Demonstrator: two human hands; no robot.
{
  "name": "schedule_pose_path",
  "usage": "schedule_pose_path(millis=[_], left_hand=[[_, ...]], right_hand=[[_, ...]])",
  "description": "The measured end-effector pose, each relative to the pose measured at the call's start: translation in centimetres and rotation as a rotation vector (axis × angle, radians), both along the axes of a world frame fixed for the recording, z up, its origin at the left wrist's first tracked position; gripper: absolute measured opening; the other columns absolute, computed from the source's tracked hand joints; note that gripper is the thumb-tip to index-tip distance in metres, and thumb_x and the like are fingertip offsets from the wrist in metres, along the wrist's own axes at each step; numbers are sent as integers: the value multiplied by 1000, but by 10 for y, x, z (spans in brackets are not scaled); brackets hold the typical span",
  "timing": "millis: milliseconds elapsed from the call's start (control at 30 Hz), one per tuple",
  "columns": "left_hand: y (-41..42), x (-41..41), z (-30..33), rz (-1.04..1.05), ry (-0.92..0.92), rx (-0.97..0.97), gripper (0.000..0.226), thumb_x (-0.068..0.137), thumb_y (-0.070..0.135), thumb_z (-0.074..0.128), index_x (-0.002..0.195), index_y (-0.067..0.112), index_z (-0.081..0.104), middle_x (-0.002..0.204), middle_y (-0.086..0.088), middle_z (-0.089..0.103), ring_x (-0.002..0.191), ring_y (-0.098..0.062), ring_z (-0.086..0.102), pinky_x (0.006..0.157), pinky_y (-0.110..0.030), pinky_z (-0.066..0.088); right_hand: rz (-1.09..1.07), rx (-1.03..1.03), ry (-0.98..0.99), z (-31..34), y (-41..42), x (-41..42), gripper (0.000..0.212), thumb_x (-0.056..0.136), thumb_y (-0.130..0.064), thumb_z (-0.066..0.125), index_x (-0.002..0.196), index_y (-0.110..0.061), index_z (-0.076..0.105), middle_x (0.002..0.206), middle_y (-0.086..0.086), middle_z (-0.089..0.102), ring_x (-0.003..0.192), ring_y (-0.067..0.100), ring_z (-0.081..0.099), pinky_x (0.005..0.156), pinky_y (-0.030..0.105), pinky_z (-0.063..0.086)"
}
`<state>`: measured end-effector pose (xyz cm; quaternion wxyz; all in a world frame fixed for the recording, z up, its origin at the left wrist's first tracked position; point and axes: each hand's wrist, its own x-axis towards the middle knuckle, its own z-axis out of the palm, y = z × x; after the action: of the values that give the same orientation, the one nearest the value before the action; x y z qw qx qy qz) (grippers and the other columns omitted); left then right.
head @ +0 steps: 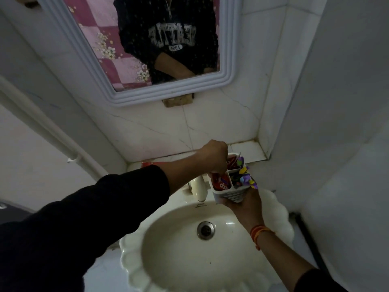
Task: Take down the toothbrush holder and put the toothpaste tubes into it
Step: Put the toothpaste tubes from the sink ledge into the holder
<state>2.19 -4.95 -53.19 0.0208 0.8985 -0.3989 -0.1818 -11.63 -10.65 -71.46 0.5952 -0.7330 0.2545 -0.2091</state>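
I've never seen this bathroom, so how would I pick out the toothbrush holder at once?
Find the cream sink below the mirror. Above its tap, the right hand cradles a white slotted holder, the only divided container, with red tubes inside.

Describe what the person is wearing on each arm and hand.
Both hands are bare, with no gloves or rings visible. The left arm wears a long dark sleeve pushed partway up the forearm. The right arm has a dark sleeve seen only at the frame's bottom edge, and red and orange thread bands wrapped around the wrist.
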Motion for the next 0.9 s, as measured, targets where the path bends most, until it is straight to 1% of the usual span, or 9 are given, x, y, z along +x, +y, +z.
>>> schedule_pose_path(millis=[67, 233, 333, 467, 533, 600, 700, 800, 900], left_hand=[[-1, -4, -2, 37, 11, -10, 29, 77, 13, 78, 103, 3, 71, 78, -4, 63, 68, -16, 62, 60, -28, 58], [-1, -9, -4, 52, 51, -8, 31, 81, 17, 77, 107, 2, 71, 92, -11, 71, 72, -20, 65, 68, -32, 61], [1, -3, -1, 54, 100, 32, 39, 79, 32, 81, 108, 6, 75, 95, -8, 76, 79, -20, 71, 71, -30, 60], [15, 27, 16, 296, 321, -196, 40, 86, 47, 73, 96, 9, 77, 87, -6, 80, 67, -16, 77, 58, -25, 61], [29, 49, 16, 369, 265, -278, 39, 91, 45, 68, 95, 7, 77, 87, -6, 80, 74, -18, 78, 66, -29, 64], [51, 64, 2, 351, 164, -209, 29, 93, 31, 67, 96, 3, 77, 89, -10, 79, 81, -23, 77, 73, -33, 63], [85, 90, -32, 349, 56, -93, 9, 78, 9, 74, 85, 3, 76, 82, -11, 74, 71, -28, 71, 58, -29, 51], [111, 104, -64, 434, -74, 16, 30, 88, 28, 65, 105, 3, 67, 109, -17, 68, 95, -35, 67, 80, -35, 54], [131, 112, -86, 439, -91, 74, 37, 94, 39, 61, 113, 8, 65, 113, -13, 67, 104, -34, 66, 88, -40, 56]], right_hand=[[-1, -42, 16, -3, -1, 1, 104, 55, -29, 102, 145, -11, 54, 137, 1, 67, 129, 13, 62, 100, 2, 46], [-20, -73, 23, -3, -1, 1, 104, 56, -26, 103, 145, -9, 53, 139, 6, 65, 129, 18, 61, 94, -6, 42], [-11, -99, 23, 0, -1, 1, 104, 54, -36, 102, 143, -9, 55, 137, 6, 66, 130, 20, 62, 96, -4, 43], [-6, -118, 26, 0, -3, 1, 100, 54, -50, 99, 139, -16, 58, 132, 0, 69, 126, 16, 64, 101, 13, 53], [-1, -133, 21, -1, -4, 1, 97, 52, -53, 100, 135, -21, 60, 129, -3, 70, 123, 12, 66, 103, 32, 58], [-7, -152, 14, -1, -4, 0, 96, 50, -49, 103, 131, -21, 61, 125, -5, 70, 119, 10, 67, 101, 36, 59], [-19, -144, 1, -2, -4, 1, 96, 49, -45, 104, 131, -19, 61, 124, -5, 71, 119, 9, 68, 99, 29, 59], [-9, -137, -3, -4, -4, 2, 96, 50, -45, 105, 132, -19, 61, 124, -5, 72, 120, 9, 68, 99, 25, 59], [-8, -126, 6, -9, -4, 2, 98, 51, -51, 103, 134, -20, 61, 126, -6, 72, 121, 7, 67, 95, 10, 54]])
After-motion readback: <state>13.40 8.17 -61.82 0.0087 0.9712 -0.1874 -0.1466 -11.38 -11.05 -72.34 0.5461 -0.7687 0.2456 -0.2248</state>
